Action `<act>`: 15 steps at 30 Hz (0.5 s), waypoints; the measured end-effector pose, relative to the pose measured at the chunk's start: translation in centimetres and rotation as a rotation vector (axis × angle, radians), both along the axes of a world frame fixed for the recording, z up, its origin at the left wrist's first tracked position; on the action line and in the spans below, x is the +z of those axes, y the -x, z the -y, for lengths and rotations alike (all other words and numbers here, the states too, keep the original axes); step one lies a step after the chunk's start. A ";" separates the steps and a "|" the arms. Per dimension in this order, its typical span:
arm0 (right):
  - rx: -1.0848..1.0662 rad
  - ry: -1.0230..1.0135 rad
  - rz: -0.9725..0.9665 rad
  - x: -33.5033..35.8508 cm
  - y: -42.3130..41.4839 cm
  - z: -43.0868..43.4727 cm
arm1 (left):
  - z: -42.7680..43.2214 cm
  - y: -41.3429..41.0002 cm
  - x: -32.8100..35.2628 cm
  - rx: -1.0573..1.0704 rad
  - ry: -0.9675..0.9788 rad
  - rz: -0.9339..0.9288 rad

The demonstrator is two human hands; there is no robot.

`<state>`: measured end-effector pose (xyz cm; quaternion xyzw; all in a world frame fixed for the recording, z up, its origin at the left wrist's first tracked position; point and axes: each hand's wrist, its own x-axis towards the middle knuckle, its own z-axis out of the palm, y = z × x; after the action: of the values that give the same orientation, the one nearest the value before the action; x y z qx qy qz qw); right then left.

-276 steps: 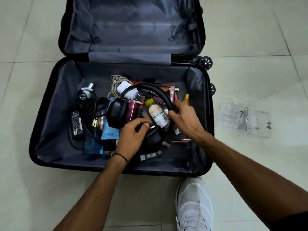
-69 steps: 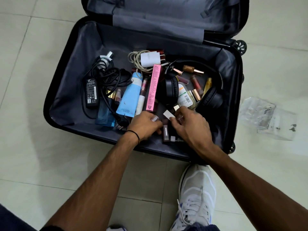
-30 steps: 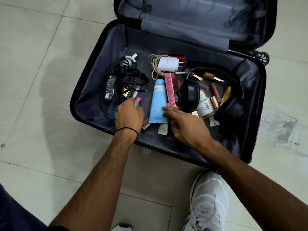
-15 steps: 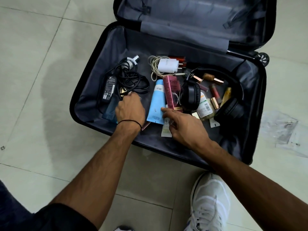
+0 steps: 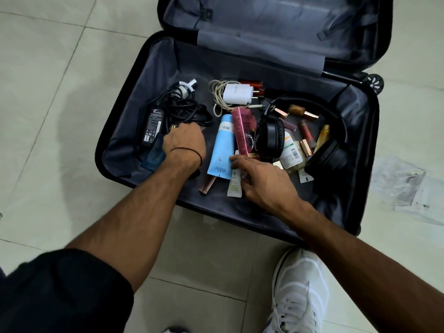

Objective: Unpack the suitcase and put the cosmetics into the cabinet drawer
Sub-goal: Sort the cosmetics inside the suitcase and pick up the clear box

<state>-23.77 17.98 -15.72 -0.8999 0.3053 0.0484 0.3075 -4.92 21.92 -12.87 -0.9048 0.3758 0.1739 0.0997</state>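
Note:
The open black suitcase (image 5: 125,140) lies on the tiled floor with cosmetics and electronics mixed inside. A light blue tube (image 5: 222,150) and a pink box (image 5: 242,131) lie in the middle, with a small white tube (image 5: 234,187) just below them. Several lipsticks (image 5: 306,131) and a clear labelled bottle (image 5: 292,155) sit inside the arc of the black headphones (image 5: 270,140). My left hand (image 5: 185,140) is curled down over small cosmetics beside the black cables, and a gold tip shows at its knuckles. My right hand (image 5: 264,181) rests palm down, fingers touching the white tube and the blue tube's edge.
A black power adapter (image 5: 152,127) with tangled cable lies at the suitcase's left. A white charger (image 5: 236,93) with coiled cord sits at the back. A crumpled clear plastic bag (image 5: 403,186) lies on the floor to the right. My white shoe (image 5: 300,292) stands by the front rim.
The headphones were pushed to the right side earlier. My left hand moved left to the cables and closed over small items. My right hand shifted from the suitcase's front to the tubes.

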 end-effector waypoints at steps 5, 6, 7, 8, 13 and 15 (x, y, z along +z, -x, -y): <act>0.011 0.002 0.002 0.2 0.1 0.1 | 0.7 -0.1 -0.4 -0.158 -0.079 0.025; 0.002 -0.005 0.005 0.3 0.1 0.1 | 0.6 -0.3 -0.5 -0.169 -0.057 0.024; -0.012 -0.022 0.011 0.3 0.2 0.1 | 0.5 -0.5 -0.5 -0.165 -0.018 -0.003; -0.036 -0.048 0.022 0.3 0.2 0.1 | 0.4 -0.7 -0.6 -0.142 0.029 -0.066; -0.310 -0.271 0.195 0.7 1.3 0.4 | -0.9 -1.2 0.4 0.153 0.410 -0.692; -0.397 -0.382 0.275 1.1 1.7 0.6 | -1.7 -0.3 1.7 0.263 0.497 -0.895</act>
<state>-25.49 17.40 -14.61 -0.7465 0.4161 -0.0785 0.5132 -4.58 23.60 -11.21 -0.7780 0.2948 0.4598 -0.3105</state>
